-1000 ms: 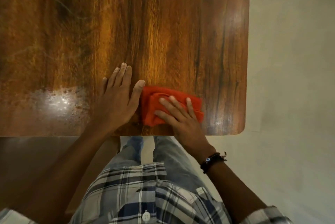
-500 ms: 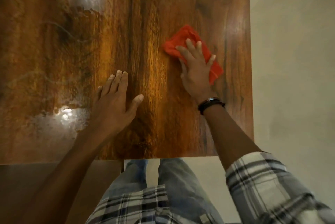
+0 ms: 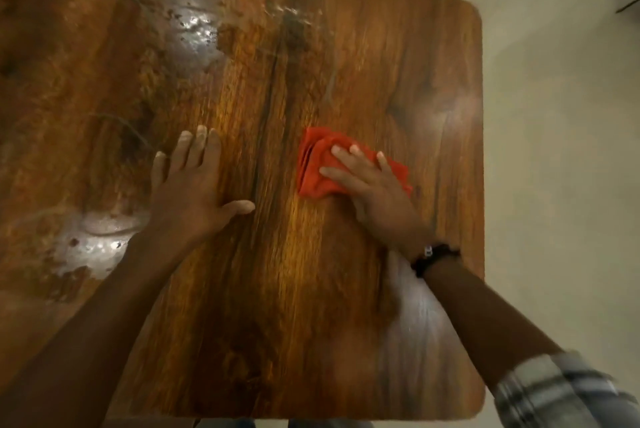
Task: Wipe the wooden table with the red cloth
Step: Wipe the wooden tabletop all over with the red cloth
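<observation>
Both hands are lying flat and well apart on the table (image 3: 381,64). Left hand (image 3: 194,195) is resting palm-down on bare wood, fingers straight, thumb sticking out to the right. Right hand (image 3: 374,192) is pressing straight fingers onto the cloth (image 3: 315,168), not curling round it. Cloth is sitting bunched in the table's right half, about midway between the far and near edges, with its left folds poking out past the fingertips.

Right edge is showing in full, with rounded corners far and near. A strip of bare wood is separating the cloth from that edge. Open wood is running from the cloth to the far edge, to the near edge, and across to the left hand. Floor (image 3: 561,150) is lying pale beyond the right edge.

Table's left side is running out of frame. Cloth's right part is hiding under the palm. Shiny patches far left (image 3: 197,33) and near left (image 3: 93,247) are reading as wet film or glare, cannot tell which. Wristband (image 3: 434,256) is sitting dark on the right wrist, details too small. Plaid sleeve (image 3: 561,389) is getting cut off at the bottom right. Whole frame is blurring slightly.
</observation>
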{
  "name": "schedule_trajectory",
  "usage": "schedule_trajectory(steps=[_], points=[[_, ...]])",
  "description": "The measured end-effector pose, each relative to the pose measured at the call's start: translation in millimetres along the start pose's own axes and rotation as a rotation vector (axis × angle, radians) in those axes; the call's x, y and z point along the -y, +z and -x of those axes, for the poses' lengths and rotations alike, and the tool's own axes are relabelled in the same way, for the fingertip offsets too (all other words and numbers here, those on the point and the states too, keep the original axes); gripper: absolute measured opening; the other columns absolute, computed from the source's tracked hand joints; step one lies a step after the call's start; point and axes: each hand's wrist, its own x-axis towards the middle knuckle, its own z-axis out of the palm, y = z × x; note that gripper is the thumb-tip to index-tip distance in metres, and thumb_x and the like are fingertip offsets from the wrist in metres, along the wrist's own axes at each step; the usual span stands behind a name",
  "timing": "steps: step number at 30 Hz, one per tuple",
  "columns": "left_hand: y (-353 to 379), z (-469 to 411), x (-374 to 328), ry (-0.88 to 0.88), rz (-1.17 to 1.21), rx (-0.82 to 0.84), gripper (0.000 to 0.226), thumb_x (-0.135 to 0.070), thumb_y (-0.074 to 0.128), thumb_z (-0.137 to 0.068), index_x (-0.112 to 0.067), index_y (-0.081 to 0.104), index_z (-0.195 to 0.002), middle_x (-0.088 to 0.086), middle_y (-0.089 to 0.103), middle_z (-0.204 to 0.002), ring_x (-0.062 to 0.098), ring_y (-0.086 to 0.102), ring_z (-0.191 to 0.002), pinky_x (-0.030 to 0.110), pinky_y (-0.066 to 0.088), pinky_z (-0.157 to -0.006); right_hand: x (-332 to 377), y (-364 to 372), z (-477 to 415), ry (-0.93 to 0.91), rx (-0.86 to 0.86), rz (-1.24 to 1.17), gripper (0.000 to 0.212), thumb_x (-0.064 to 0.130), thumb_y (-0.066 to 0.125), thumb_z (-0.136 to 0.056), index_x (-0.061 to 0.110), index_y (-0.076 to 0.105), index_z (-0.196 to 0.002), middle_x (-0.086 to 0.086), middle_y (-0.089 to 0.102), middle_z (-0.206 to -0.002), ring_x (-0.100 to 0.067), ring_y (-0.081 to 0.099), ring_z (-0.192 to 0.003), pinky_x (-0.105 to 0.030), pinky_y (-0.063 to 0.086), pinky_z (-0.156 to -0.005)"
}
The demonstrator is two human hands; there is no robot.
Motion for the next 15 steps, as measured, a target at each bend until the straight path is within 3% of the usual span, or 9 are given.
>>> schedule_trajectory(steps=[5, 9, 11, 15], points=[[8, -5, 7, -0.030, 0.030, 0.000, 0.114, -0.069, 0.062, -0.073, -0.024, -0.002, -0.157, -0.004, -0.009, -0.164, 0.018, -0.009, -0.151, 0.051, 0.000, -0.122, -58, -35, -137, 0.245, -0.135, -0.132, 0.044, 0.014, 0.040, -0.102, 0.031, 0.045, -0.142, -0.002, 0.028, -0.159, -0.026, 0.015, -0.149, -0.058, 0.002, -0.119], [10, -3, 8, -0.020, 0.029, -0.014, 0.113, -0.069, 0.061, -0.074, -0.025, -0.003, -0.156, -0.005, -0.010, -0.164, 0.019, -0.010, -0.151, 0.053, -0.001, -0.121, -58, -37, -196, 0.390, -0.216, -0.185, 0.039, 0.021, 0.039, -0.103, 0.032, 0.047, -0.139, -0.002, 0.028, -0.159, -0.026, 0.012, -0.150, -0.059, -0.004, -0.118], [11, -4, 8, -0.029, 0.033, -0.010, 0.114, -0.069, 0.061, -0.074, -0.024, -0.005, -0.156, -0.005, -0.011, -0.164, 0.019, -0.014, -0.151, 0.054, -0.003, -0.120, -37, -30, -187, 0.331, -0.215, -0.191, 0.039, 0.018, 0.040, -0.103, 0.029, 0.048, -0.140, -0.003, 0.029, -0.158, -0.027, 0.011, -0.150, -0.060, -0.005, -0.117], [13, -2, 6, -0.054, 0.056, -0.044, 0.123, -0.075, 0.059, -0.068, -0.022, -0.011, -0.155, -0.003, -0.017, -0.163, 0.019, -0.020, -0.149, 0.054, -0.006, -0.120, 20, 3, -112, -0.005, -0.096, -0.101, 0.047, 0.011, 0.041, -0.101, 0.029, 0.043, -0.145, 0.000, 0.026, -0.160, -0.026, 0.010, -0.151, -0.061, 0.000, -0.118]])
